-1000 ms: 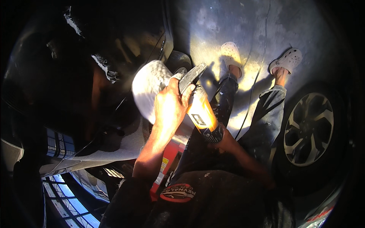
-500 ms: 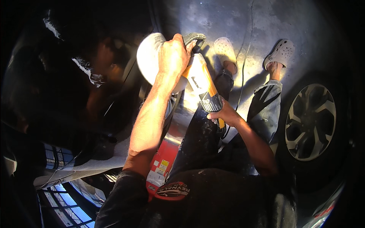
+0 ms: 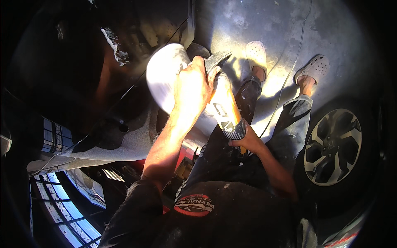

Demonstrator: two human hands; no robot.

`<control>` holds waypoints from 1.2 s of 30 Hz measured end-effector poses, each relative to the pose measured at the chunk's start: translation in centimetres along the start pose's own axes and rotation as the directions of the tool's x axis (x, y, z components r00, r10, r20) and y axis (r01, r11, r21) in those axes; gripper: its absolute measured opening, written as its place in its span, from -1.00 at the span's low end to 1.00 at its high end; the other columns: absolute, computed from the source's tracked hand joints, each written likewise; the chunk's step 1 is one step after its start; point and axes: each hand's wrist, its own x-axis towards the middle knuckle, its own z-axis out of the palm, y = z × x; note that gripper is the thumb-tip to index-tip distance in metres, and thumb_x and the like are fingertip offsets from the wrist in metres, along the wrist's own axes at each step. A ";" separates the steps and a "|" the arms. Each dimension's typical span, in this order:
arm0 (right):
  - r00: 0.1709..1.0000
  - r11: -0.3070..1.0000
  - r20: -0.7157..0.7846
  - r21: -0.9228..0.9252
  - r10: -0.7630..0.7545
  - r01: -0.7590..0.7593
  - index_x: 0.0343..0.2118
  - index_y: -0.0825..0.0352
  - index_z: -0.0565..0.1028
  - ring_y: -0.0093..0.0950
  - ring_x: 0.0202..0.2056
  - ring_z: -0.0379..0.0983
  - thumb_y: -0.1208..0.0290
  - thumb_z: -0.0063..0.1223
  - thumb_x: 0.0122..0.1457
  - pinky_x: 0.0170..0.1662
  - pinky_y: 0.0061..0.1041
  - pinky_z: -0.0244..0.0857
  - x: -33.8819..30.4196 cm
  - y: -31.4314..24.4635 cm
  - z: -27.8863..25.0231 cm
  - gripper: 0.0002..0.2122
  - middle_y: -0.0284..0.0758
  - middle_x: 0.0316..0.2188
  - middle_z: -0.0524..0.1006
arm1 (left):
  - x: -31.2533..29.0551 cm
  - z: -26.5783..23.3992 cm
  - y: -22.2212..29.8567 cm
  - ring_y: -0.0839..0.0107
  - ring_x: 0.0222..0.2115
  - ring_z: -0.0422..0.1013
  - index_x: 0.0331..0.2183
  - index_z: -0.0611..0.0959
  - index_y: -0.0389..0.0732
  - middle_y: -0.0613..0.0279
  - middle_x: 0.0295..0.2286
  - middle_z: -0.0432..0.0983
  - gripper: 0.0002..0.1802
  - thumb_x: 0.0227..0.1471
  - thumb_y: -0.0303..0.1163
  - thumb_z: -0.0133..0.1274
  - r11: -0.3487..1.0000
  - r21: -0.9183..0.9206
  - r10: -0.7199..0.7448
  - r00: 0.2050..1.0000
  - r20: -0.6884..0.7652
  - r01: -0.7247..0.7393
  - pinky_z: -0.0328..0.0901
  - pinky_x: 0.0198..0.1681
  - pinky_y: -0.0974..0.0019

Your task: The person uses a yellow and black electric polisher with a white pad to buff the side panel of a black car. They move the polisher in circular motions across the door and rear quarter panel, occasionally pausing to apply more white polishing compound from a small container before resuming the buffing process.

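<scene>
I hold a yellow and black power polisher (image 3: 222, 109) with a round white pad (image 3: 162, 78) against the dark glossy car body (image 3: 74, 74). My left hand (image 3: 194, 87) grips the polisher's head, just behind the pad. My right hand (image 3: 244, 140) is closed on the rear handle, near my waist. The pad lies flat on the car's dark panel at the upper middle.
A thin power cord (image 3: 289, 74) runs across the grey concrete floor (image 3: 269, 25). My two feet in white clogs (image 3: 257, 53) stand beside the car. Another car's alloy wheel (image 3: 333, 146) is at the right. Window reflections show on the dark panel at lower left.
The polisher and both hands have shifted upward and slightly left along the car panel; my left hand stays on the head, right hand on the handle.
</scene>
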 end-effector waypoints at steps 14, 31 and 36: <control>0.990 0.968 0.137 -0.251 0.032 0.003 0.27 0.39 0.15 -0.40 0.19 0.37 0.34 0.63 -0.25 0.25 -0.36 0.26 -6.9 -0.3 5.2 0.02 -0.14 0.16 0.44 | -12.9 -12.3 1.4 0.07 -0.51 0.60 -0.19 0.52 -0.36 -0.08 -0.48 0.60 -0.61 0.04 -0.39 0.34 0.988 -0.073 -0.145 0.986 -0.083 0.139 0.46 -0.48 0.18; 0.979 0.899 0.148 -0.394 -0.143 0.191 0.24 0.43 0.21 -0.25 0.05 0.55 0.18 0.58 -0.20 0.12 -0.32 0.39 -7.2 -0.4 7.2 -0.04 -0.03 0.01 0.56 | -17.5 -17.1 1.8 0.22 -0.63 0.52 -0.36 0.50 -0.32 0.07 -0.59 0.52 -0.63 -0.05 -0.44 0.42 0.999 -0.042 -0.040 0.976 -0.213 0.031 0.36 -0.56 0.28; 0.971 0.820 0.062 -0.524 -0.232 0.230 0.25 0.48 0.18 -0.23 0.05 0.54 0.17 0.59 -0.20 0.11 -0.31 0.40 -7.8 -3.9 7.4 0.00 -0.01 0.00 0.56 | -14.9 -18.4 2.1 0.25 -0.63 0.52 -0.37 0.51 -0.31 0.09 -0.60 0.51 -0.61 -0.08 -0.43 0.45 0.999 0.011 0.049 0.958 -0.283 -0.048 0.36 -0.56 0.31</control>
